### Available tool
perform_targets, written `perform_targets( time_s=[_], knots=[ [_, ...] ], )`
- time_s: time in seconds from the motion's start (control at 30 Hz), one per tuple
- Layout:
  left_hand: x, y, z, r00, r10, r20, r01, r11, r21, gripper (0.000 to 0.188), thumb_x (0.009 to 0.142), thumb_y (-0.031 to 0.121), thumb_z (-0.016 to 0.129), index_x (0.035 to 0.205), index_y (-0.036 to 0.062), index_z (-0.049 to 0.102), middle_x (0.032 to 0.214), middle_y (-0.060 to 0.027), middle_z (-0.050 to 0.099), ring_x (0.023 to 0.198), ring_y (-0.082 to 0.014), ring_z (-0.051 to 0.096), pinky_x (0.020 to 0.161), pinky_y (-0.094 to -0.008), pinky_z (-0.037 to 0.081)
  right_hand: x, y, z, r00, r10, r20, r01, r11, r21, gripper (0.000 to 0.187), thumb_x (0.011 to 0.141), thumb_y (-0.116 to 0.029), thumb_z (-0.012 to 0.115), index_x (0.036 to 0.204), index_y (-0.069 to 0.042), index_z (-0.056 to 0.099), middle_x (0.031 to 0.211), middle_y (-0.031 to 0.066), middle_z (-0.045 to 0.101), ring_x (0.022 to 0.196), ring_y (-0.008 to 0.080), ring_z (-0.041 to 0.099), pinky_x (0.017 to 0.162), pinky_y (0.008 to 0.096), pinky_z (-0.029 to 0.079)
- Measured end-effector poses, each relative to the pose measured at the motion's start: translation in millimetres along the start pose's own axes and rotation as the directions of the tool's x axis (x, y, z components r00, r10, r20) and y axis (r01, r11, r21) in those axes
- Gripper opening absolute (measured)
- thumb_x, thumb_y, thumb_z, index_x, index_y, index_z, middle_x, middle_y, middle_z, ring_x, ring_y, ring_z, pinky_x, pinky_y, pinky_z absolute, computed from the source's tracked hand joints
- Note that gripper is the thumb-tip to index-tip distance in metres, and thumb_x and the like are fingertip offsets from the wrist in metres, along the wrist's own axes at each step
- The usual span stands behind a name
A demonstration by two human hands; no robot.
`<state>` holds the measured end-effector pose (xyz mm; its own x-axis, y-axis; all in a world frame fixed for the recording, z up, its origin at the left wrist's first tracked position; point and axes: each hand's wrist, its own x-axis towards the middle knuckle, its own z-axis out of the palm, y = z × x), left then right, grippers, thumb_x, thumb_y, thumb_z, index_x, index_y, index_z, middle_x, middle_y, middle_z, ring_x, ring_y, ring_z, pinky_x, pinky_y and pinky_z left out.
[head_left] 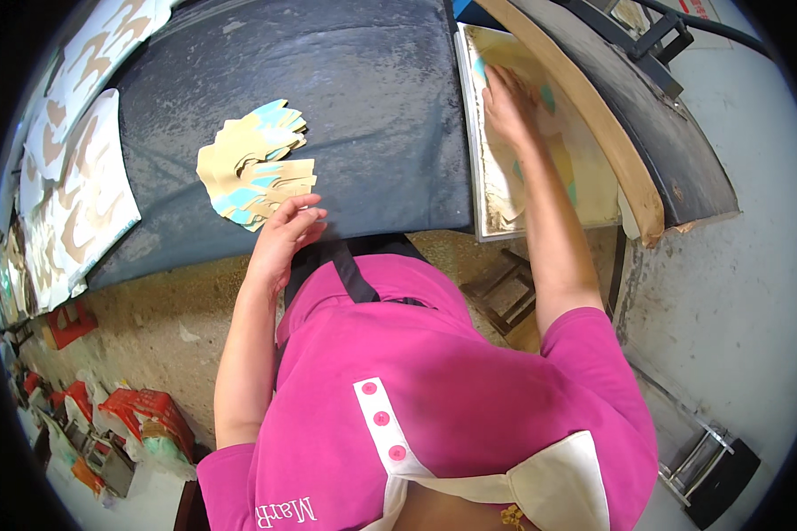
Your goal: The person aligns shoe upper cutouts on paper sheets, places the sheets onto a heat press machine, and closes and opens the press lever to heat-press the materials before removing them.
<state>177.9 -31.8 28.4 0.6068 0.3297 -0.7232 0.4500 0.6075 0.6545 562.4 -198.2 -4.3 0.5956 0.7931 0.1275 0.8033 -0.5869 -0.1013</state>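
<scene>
My left hand (290, 232) hovers at the table's front edge, fingers loosely bent and apart, holding nothing that I can see. Just beyond its fingertips lies a fanned stack of curved tan cut pieces (226, 168) with light-blue patches, arranged in a C shape on the dark table cover. My right hand (510, 104) reaches into a shallow, pale-rimmed tray (480, 190) at the right, its fingers stretched down onto the surface. Beside those fingertips shows a light-blue patch (479, 71). More tan and blue shapes appear faintly in the tray, partly covered by my hand and forearm.
White sheets with brown curved shapes (84, 199) lie at the table's left end. A curved wooden edge (624, 164) and a dark padded slab (682, 159) border the tray on the right. Below stand a wooden stool (505, 288) and a red basket (155, 416).
</scene>
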Motion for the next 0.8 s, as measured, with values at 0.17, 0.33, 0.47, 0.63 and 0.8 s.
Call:
perform_targets(
  time_s=[0.17, 0.33, 0.47, 0.63, 0.8],
  knots=[
    [-2.4, -6.4, -12.6, 0.997, 0.007, -0.073, -0.01, 0.999, -0.041, 0.031, 0.094, 0.019, 0.06, 0.123, 0.0083, 0.057, 0.108, -0.0053, 0.064, 0.097, -0.0146, 0.062, 0.089, -0.0284, 0.048, -40.9, 39.1, -28.2, 0.978, 0.176, -0.112, -0.158, 0.976, 0.153, 0.041, 0.093, -0.016, 0.052, 0.134, -0.009, 0.05, 0.137, 0.0111, 0.052, 0.128, 0.0291, 0.047, 0.106, 0.0465, 0.036],
    [-3.5, -8.1, -22.4, 0.994, 0.011, -0.104, -0.019, 0.997, -0.077, 0.03, 0.095, 0.018, 0.059, 0.123, 0.0083, 0.058, 0.107, -0.0043, 0.065, 0.095, -0.0135, 0.062, 0.087, -0.0272, 0.049, -122.3, 29.4, -78.2, 0.889, 0.445, 0.108, -0.454, 0.826, 0.333, 0.038, 0.092, -0.014, 0.056, 0.129, -0.006, 0.055, 0.128, 0.013, 0.059, 0.113, 0.0268, 0.058, 0.097, 0.0351, 0.045],
    [1.3, -7.6, -22.5, 0.995, 0.019, -0.094, -0.025, 0.998, -0.065, 0.029, 0.095, 0.019, 0.058, 0.122, 0.0084, 0.058, 0.107, -0.0038, 0.065, 0.096, -0.0136, 0.062, 0.087, -0.0271, 0.048, -151.5, 8.7, -89.8, 0.797, 0.537, 0.278, -0.604, 0.702, 0.376, 0.042, 0.089, -0.021, 0.063, 0.127, -0.005, 0.055, 0.116, 0.0106, 0.062, 0.098, 0.0227, 0.061, 0.086, 0.0353, 0.048],
    [7.4, -6.7, -17.0, 0.998, 0.03, -0.063, -0.032, 0.999, -0.03, 0.03, 0.095, 0.02, 0.058, 0.123, 0.0087, 0.057, 0.107, -0.004, 0.065, 0.096, -0.0137, 0.062, 0.088, -0.0273, 0.048, -149.5, -34.2, -91.2, 0.796, 0.547, 0.26, -0.596, 0.784, 0.175, 0.043, 0.085, -0.014, 0.059, 0.127, -0.01, 0.053, 0.115, 0.0183, 0.06, 0.106, 0.0346, 0.06, 0.09, 0.045, 0.047],
    [8.1, -3.3, -7.6, 0.999, 0.017, -0.039, -0.018, 1.0, -0.001, 0.03, 0.095, 0.019, 0.059, 0.123, 0.0086, 0.057, 0.107, -0.0043, 0.065, 0.096, -0.0141, 0.062, 0.088, -0.0283, 0.048, -149.5, -18.8, -89.0, 0.946, 0.315, 0.076, -0.323, 0.936, 0.138, 0.049, 0.081, -0.005, 0.055, 0.129, -0.011, 0.053, 0.121, 0.0166, 0.057, 0.111, 0.0374, 0.055, 0.095, 0.0489, 0.043]
  ],
)
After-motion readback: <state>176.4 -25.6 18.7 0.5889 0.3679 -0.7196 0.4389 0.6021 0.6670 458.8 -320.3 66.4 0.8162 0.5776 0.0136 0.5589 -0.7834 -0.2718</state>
